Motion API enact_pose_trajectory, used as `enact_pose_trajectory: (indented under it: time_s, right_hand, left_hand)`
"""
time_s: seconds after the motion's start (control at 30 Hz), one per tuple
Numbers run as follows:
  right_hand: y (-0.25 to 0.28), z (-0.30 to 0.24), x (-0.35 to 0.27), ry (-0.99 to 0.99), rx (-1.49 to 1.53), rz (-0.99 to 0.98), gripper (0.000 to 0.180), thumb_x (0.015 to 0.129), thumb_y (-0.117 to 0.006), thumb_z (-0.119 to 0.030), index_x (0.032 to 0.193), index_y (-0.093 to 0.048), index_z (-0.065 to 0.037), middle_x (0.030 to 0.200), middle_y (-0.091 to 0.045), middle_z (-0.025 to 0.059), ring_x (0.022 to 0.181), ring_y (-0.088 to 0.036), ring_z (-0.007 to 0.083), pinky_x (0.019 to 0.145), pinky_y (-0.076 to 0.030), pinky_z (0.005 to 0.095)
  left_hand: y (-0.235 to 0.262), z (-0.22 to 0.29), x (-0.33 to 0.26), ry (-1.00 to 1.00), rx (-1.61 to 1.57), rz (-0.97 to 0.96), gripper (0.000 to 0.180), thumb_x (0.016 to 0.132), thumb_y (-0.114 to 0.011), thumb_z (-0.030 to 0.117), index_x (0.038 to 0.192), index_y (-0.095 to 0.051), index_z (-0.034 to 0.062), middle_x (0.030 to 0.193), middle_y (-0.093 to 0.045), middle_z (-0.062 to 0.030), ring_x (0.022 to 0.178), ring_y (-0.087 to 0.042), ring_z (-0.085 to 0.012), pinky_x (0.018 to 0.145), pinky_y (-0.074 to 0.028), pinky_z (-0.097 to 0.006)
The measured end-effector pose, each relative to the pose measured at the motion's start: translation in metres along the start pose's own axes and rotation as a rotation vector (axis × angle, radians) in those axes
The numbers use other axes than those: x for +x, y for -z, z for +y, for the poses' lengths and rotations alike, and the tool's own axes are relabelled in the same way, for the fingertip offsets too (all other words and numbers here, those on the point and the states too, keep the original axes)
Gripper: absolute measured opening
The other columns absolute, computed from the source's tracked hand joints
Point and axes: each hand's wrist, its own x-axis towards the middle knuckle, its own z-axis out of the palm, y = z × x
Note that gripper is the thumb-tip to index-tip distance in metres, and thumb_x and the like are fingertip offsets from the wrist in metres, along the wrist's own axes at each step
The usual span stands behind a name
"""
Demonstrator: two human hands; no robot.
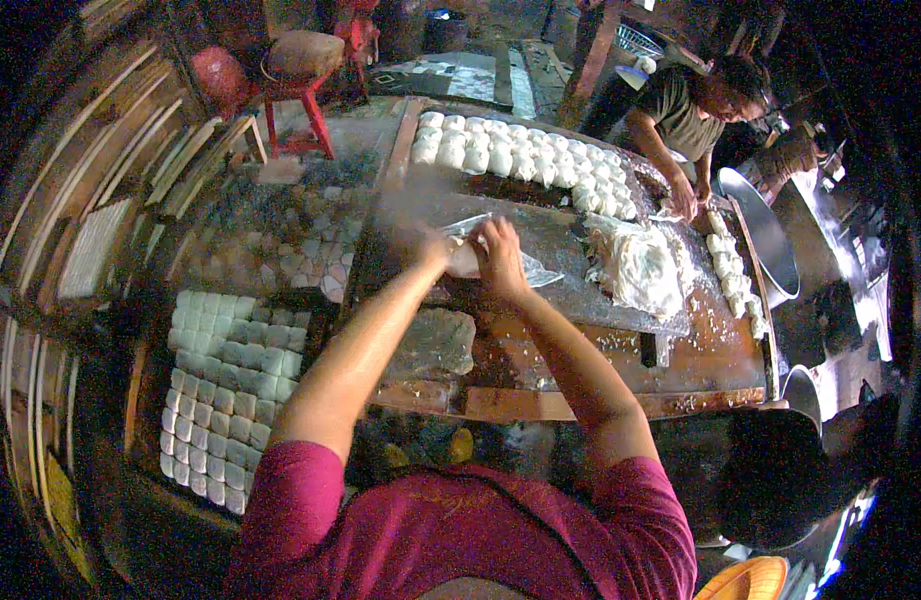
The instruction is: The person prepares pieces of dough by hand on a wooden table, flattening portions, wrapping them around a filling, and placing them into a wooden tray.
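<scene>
On a dark board [550, 235] on the wooden table lies a thin white cloth [540, 272], its corner spread to the right, with a pale bundle [463, 262] between my hands. My right hand [500, 260] bends its fingers down and grips the cloth. Motion smears my left hand [422, 248] at the bundle's left side, so its fingers do not show clearly. To the right of my hands sits a big heap of soft white curd [640, 270], with crumbs scattered around it. Rows of white wrapped parcels [520, 155] fill the table's far side.
Across the table a co-worker [680, 120] handles something small near a line of white lumps [725, 260]. A metal basin [760, 230] stands beyond the right edge. A grey slab [430, 342] lies nearer me. At lower left is a tray of pale square blocks [215, 400]; a red stool [305, 90] stands behind.
</scene>
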Motion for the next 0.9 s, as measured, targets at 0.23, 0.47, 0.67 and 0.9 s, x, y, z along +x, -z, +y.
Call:
enact_pose_trajectory:
  time_s: [0.23, 0.47, 0.67, 0.9]
  right_hand:
    - [-0.023, 0.058, -0.006, 0.118, -0.482, 0.039, 0.034, 0.073, -0.054, -0.021, 0.101, -0.047, -0.003, 0.102, -0.044, 0.0169, 0.101, -0.042, 0.0325, 0.089, -0.032, 0.0414]
    - [0.04, -0.004, -0.047, 0.382, 0.251, -0.35, 0.029, 0.069, -0.062, -0.012, 0.094, -0.053, 0.0, 0.088, -0.056, 0.0179, 0.084, -0.052, 0.0364, 0.075, -0.041, 0.0421]
    - [0.002, 0.101, 0.035, -0.228, 0.181, -0.03, 0.015, 0.077, -0.06, -0.013, 0.088, -0.056, -0.004, 0.086, -0.059, 0.014, 0.078, -0.058, 0.0286, 0.065, -0.045, 0.0329]
    - [0.002, 0.105, 0.05, -0.049, 0.329, -0.228, 0.027, 0.073, -0.062, -0.016, 0.096, -0.054, -0.006, 0.094, -0.059, 0.0114, 0.087, -0.057, 0.0283, 0.077, -0.045, 0.037]
  left_hand:
    - [0.004, 0.053, -0.06, -0.36, 0.584, -0.22, 0.049, 0.082, -0.045, 0.018, 0.126, -0.035, -0.0016, 0.13, -0.033, -0.0137, 0.116, -0.032, -0.0283, 0.099, -0.019, -0.044]
    - [0.039, 0.005, 0.009, -0.253, -0.087, -0.405, 0.02, 0.077, -0.057, 0.015, 0.087, -0.064, -0.0005, 0.081, -0.063, -0.0086, 0.075, -0.059, -0.0231, 0.069, -0.045, -0.034]
    - [0.046, -0.006, 0.019, -0.028, -0.614, -0.411, 0.019, 0.067, -0.069, 0.006, 0.085, -0.066, 0.0017, 0.078, -0.065, -0.0067, 0.069, -0.058, -0.0142, 0.066, -0.046, -0.027]
    - [0.06, -0.02, 0.018, -0.282, -0.246, -0.208, 0.024, 0.066, -0.07, 0.01, 0.089, -0.066, 0.0056, 0.082, -0.066, -0.0099, 0.075, -0.062, -0.0188, 0.069, -0.047, -0.029]
